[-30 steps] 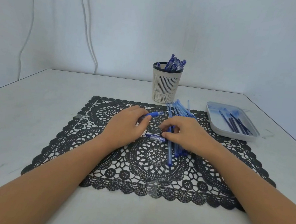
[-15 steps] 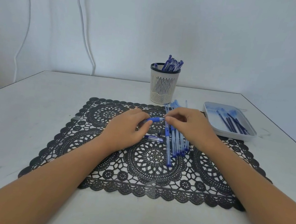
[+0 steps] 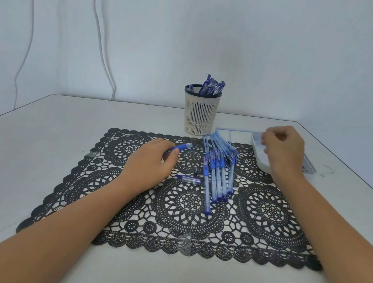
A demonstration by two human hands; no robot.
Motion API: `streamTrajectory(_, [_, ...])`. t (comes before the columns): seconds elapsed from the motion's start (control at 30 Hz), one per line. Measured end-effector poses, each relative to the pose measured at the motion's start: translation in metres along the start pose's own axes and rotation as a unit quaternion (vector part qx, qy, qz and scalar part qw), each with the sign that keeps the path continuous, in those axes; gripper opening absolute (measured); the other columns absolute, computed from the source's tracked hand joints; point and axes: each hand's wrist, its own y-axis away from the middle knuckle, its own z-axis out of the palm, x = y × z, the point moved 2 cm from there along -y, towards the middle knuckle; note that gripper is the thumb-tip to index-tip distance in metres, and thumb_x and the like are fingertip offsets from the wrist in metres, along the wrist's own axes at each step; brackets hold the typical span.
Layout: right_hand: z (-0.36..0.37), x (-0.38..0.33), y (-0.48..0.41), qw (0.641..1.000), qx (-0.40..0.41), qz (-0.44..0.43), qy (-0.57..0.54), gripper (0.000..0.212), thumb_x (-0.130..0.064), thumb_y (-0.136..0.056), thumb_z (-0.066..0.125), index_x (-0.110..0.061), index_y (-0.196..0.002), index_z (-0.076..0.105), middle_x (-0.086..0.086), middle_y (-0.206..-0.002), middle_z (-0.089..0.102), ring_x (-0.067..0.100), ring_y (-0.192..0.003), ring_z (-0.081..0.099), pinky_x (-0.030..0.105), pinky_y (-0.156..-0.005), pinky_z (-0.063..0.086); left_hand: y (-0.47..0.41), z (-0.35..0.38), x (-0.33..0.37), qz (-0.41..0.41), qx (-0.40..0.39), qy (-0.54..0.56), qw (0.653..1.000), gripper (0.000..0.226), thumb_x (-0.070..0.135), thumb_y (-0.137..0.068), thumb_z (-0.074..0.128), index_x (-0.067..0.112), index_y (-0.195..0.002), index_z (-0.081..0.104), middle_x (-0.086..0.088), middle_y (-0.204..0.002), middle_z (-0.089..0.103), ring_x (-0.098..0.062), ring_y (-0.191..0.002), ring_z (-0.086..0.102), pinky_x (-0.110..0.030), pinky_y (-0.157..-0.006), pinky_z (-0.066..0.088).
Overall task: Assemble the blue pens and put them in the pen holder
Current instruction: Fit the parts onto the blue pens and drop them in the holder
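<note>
My left hand [image 3: 152, 160] rests on the black lace mat [image 3: 266, 213], shut on a blue pen barrel [image 3: 181, 148] whose tip points up and right. My right hand [image 3: 283, 149] hovers over the white tray [image 3: 262, 167] with fingers pinched; a thin pale refill [image 3: 234, 130] seems to run left from its fingertips. Several blue pens [image 3: 218, 174] lie in a fan on the mat between my hands. A loose cap [image 3: 189, 179] and a tiny dark part [image 3: 196, 172] lie beside them. The cream pen holder [image 3: 199, 117] stands behind the mat with several pens in it.
The table's right edge runs close past the tray. White cables hang down the wall at the back left. A bare strip of table lies between the mat and me.
My right hand has left the pen pile and moved right and back to the tray. My left hand has stayed in place with the barrel.
</note>
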Motion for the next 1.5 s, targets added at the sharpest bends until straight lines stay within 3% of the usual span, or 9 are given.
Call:
streamTrajectory(0.07, [0.005, 0.002, 0.006, 0.992, -0.039, -0.072, 0.098, 0.006, -0.011, -0.087, 0.054, -0.014, -0.090, 0.058, -0.003, -0.083, 0.059, 0.010, -0.076, 0.053, 0.017, -0.065, 0.040, 0.000, 0.000, 0.001, -0.003, -0.004, -0.002, 1.000, 0.023, 0.030, -0.094, 0.045, 0.017, -0.100, 0.063, 0.005, -0.080, 0.055, -0.010, -0.072, 0.048, -0.024, -0.060, 0.033])
streamTrajectory(0.17, [0.017, 0.010, 0.013, 0.951, -0.102, -0.157, 0.245, 0.008, -0.015, -0.089, 0.053, -0.014, -0.091, 0.061, -0.003, -0.080, 0.061, 0.012, -0.073, 0.053, 0.027, -0.070, 0.042, 0.000, 0.000, 0.001, -0.001, -0.009, -0.002, 1.000, 0.023, 0.029, -0.094, 0.046, 0.016, -0.100, 0.063, 0.004, -0.079, 0.055, -0.011, -0.071, 0.048, -0.025, -0.060, 0.034])
streamTrajectory(0.27, [0.025, 0.017, 0.013, 0.912, -0.131, -0.201, 0.333, 0.016, -0.022, -0.089, 0.052, -0.017, -0.096, 0.066, -0.001, -0.091, 0.067, 0.021, -0.091, 0.057, 0.042, -0.086, 0.044, 0.001, 0.000, 0.001, -0.001, -0.012, -0.003, 1.000, 0.023, 0.029, -0.094, 0.046, 0.014, -0.100, 0.063, 0.004, -0.079, 0.055, -0.011, -0.070, 0.047, -0.026, -0.060, 0.034])
streamTrajectory(0.4, [0.030, 0.020, 0.011, 0.870, -0.193, -0.209, 0.403, 0.028, -0.033, -0.093, 0.047, -0.021, -0.109, 0.067, 0.002, -0.116, 0.061, 0.025, -0.113, 0.048, 0.043, -0.091, 0.037, 0.000, 0.000, 0.002, 0.000, -0.013, -0.007, 1.000, 0.023, 0.029, -0.094, 0.046, 0.015, -0.100, 0.063, 0.005, -0.077, 0.054, -0.008, -0.068, 0.045, -0.021, -0.058, 0.032])
streamTrajectory(0.63, [0.000, 0.018, -0.014, 0.916, -0.102, -0.154, 0.355, 0.026, -0.025, -0.092, 0.046, -0.018, -0.102, 0.069, 0.007, -0.108, 0.065, 0.028, -0.102, 0.055, 0.047, -0.093, 0.042, 0.000, 0.000, 0.001, 0.007, -0.013, -0.016, 1.000, 0.023, 0.028, -0.094, 0.046, 0.013, -0.098, 0.063, 0.004, -0.076, 0.054, -0.008, -0.068, 0.046, -0.017, -0.056, 0.031])
streamTrajectory(0.8, [-0.030, 0.036, -0.034, 0.856, -0.057, -0.010, 0.513, 0.026, -0.023, -0.092, 0.042, -0.015, -0.102, 0.065, 0.011, -0.112, 0.060, 0.033, -0.110, 0.048, 0.042, -0.094, 0.031, 0.001, 0.000, 0.001, 0.008, -0.012, -0.014, 1.000, 0.022, 0.029, -0.094, 0.046, 0.015, -0.098, 0.063, 0.007, -0.075, 0.053, -0.007, -0.068, 0.046, -0.017, -0.056, 0.031])
streamTrajectory(1.0, [-0.029, 0.043, -0.035, 0.852, -0.069, 0.061, 0.515, 0.015, -0.017, -0.086, 0.048, -0.013, -0.097, 0.056, 0.012, -0.108, 0.060, 0.032, -0.110, 0.049, 0.041, -0.095, 0.030, 0.000, 0.001, 0.000, 0.008, -0.016, -0.011, 1.000, 0.022, 0.029, -0.094, 0.046, 0.016, -0.100, 0.062, 0.008, -0.074, 0.051, -0.005, -0.068, 0.046, -0.016, -0.057, 0.031])
streamTrajectory(1.33, [-0.028, 0.041, -0.033, 0.851, -0.070, 0.066, 0.517, 0.006, -0.016, -0.082, 0.051, -0.015, -0.076, 0.049, 0.006, -0.086, 0.056, 0.031, -0.101, 0.052, 0.041, -0.090, 0.029, 0.000, 0.002, -0.001, 0.008, -0.020, -0.012, 1.000, 0.023, 0.030, -0.094, 0.045, 0.016, -0.100, 0.063, 0.010, -0.074, 0.051, -0.003, -0.066, 0.045, -0.019, -0.056, 0.031])
streamTrajectory(1.5, [-0.019, 0.028, -0.026, 0.913, -0.045, -0.017, 0.406, 0.011, -0.019, -0.088, 0.046, -0.018, -0.082, 0.055, 0.002, -0.087, 0.053, 0.027, -0.095, 0.053, 0.040, -0.086, 0.035, 0.000, 0.002, -0.001, 0.007, -0.023, -0.009, 1.000, 0.023, 0.030, -0.094, 0.045, 0.016, -0.100, 0.063, 0.010, -0.074, 0.050, -0.002, -0.066, 0.045, -0.019, -0.056, 0.031])
